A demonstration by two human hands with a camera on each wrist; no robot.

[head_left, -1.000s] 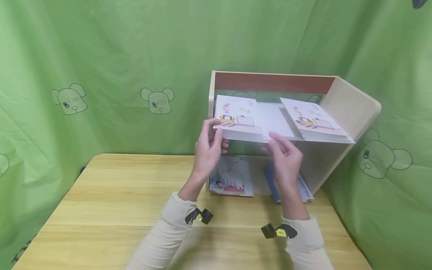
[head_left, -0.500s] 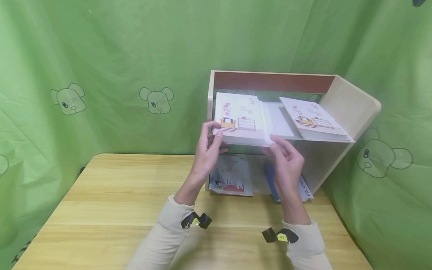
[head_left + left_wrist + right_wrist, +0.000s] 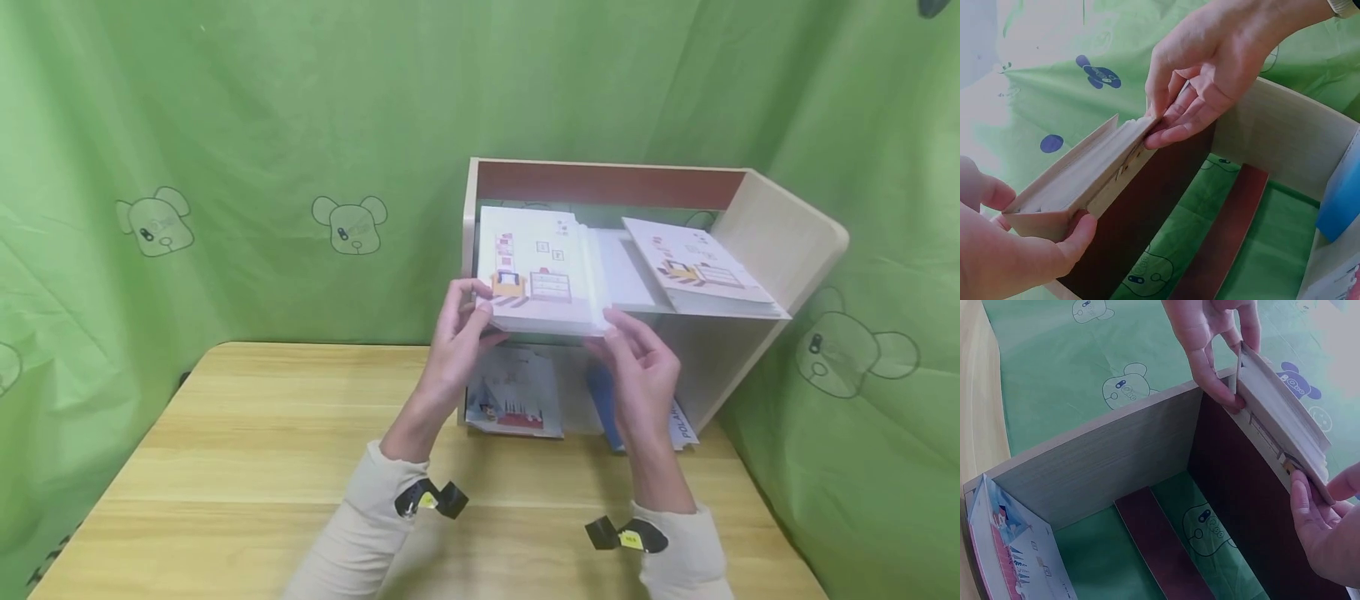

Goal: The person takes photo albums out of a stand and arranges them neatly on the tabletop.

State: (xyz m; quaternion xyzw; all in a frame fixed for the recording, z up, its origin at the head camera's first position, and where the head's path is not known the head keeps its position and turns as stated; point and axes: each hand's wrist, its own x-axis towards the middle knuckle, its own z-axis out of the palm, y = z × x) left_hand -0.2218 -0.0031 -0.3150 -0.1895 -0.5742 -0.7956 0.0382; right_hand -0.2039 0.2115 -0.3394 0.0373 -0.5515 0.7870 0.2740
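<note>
Both hands (image 3: 1322,534) pinch opposite ends of a book (image 3: 1282,422) near the dark red panel (image 3: 1241,487) of a wooden shelf (image 3: 1122,462).

On the white cover (image 3: 684,430), low at the right inside the shelf (image 3: 798,225), you can read "POLAR". On the yellow labels (image 3: 631,540) in front of the shelf, the marks are too small for you.

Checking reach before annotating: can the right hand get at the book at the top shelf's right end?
Probably yes, once free: the right hand grips the held book, but nothing visible seems to block its way to the right-end book.
</note>
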